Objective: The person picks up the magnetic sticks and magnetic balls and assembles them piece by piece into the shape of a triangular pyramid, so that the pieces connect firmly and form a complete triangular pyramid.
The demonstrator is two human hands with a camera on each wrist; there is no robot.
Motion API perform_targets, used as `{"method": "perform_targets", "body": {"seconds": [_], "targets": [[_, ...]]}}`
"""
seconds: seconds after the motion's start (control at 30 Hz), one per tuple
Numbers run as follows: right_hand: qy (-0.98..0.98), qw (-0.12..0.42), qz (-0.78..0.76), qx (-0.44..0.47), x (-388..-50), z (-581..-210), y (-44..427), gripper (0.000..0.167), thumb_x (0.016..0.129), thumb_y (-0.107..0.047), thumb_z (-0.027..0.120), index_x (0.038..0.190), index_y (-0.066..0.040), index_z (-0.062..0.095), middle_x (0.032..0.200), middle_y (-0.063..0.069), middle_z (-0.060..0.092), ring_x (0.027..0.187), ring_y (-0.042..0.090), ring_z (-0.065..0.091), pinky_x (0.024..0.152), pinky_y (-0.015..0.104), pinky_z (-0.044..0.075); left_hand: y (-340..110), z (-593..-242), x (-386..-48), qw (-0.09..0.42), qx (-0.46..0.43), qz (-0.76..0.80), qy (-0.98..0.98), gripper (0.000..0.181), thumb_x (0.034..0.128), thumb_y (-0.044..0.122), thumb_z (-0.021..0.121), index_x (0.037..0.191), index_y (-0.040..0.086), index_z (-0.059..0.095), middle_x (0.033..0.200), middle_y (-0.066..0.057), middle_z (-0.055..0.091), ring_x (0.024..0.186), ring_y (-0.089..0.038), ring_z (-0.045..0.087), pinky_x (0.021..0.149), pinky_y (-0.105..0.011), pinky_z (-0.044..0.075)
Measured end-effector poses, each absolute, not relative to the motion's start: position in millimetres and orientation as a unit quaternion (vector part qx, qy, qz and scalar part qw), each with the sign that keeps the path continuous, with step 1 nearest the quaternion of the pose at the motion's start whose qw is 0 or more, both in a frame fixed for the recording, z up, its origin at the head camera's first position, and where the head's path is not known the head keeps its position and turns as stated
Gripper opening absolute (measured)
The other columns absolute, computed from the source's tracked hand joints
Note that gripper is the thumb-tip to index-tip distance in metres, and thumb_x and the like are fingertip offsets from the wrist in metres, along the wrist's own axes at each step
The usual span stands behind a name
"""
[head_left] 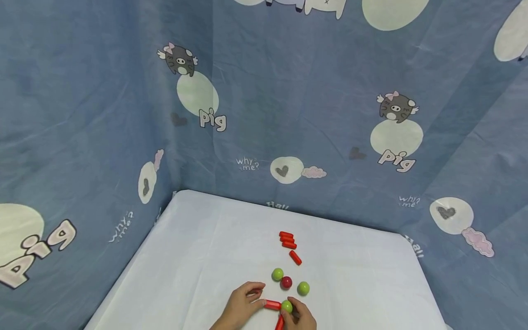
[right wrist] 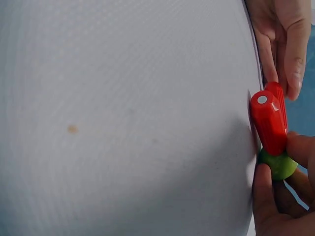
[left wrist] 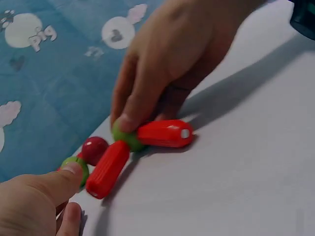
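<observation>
A blue cloth (head_left: 264, 82) hangs beyond the hands, printed with "pig" several times, "why me?" and what looks like "Hall" along its lower edge. The white table (head_left: 222, 252) spreads under and around the hands.

The left hand (head_left: 243, 302) is loosely bent, thumb and fingers well parted, with nothing seen in its grasp; its thumb is by the free end of one red rod (head_left: 272, 305) — whether they touch, I cannot tell. The right hand (head_left: 301, 315) is closed to a pinch, fingers and thumb on a green ball (head_left: 286, 305). That rod and a second rod (head_left: 279, 322) meet the ball at an angle, the first pointing toward the left hand.

Farther out beyond the hands lie four loose rods (head_left: 289, 245) — three side by side, the fourth slanted and nearer the hands. Between these and the hands sit a red ball (head_left: 286, 282) and two more green balls (head_left: 303, 288), one just beyond the right hand.
</observation>
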State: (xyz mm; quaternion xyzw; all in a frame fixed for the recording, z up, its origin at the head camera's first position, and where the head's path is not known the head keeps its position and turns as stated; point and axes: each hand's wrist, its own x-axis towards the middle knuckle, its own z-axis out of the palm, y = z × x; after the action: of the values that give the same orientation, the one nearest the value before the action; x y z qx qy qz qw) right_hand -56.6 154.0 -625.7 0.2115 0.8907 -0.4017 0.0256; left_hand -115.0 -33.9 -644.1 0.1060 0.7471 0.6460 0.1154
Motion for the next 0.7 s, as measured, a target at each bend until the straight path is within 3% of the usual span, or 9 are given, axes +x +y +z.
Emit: {"method": "perform_targets", "body": {"seconds": [0.27, 0.7], "targets": [[0.884, 0.021, -0.396, 0.245, -60.5, -626.4, 149.6, 0.041, 0.086, -0.014, 0.081, 0.124, -0.010, 0.068, 0.106, 0.002, 0.069, 0.093, 0.018, 0.067, 0.080, 0.038, 0.059, -52.6, -641.5, -147.7, 0.070, 0.086, 0.641, 0.760, 0.042, 0.0857, 0.010, 0.081, 0.123, -0.003, 0.067, 0.122, -0.021, 0.070, 0.116, -0.035, 0.068, 0.095, -0.023, 0.056], [0.876, 0.025, -0.404, 0.262, -58.3, -626.3, 148.5, 0.041, 0.087, -0.017, 0.081, 0.125, -0.009, 0.068, 0.109, 0.005, 0.070, 0.094, 0.020, 0.069, 0.079, 0.038, 0.060, -35.1, -644.9, -183.4, 0.107, 0.134, 0.613, 0.772, 0.045, 0.0863, 0.010, 0.081, 0.127, -0.002, 0.066, 0.127, -0.022, 0.068, 0.119, -0.036, 0.067, 0.095, -0.026, 0.057]]}}
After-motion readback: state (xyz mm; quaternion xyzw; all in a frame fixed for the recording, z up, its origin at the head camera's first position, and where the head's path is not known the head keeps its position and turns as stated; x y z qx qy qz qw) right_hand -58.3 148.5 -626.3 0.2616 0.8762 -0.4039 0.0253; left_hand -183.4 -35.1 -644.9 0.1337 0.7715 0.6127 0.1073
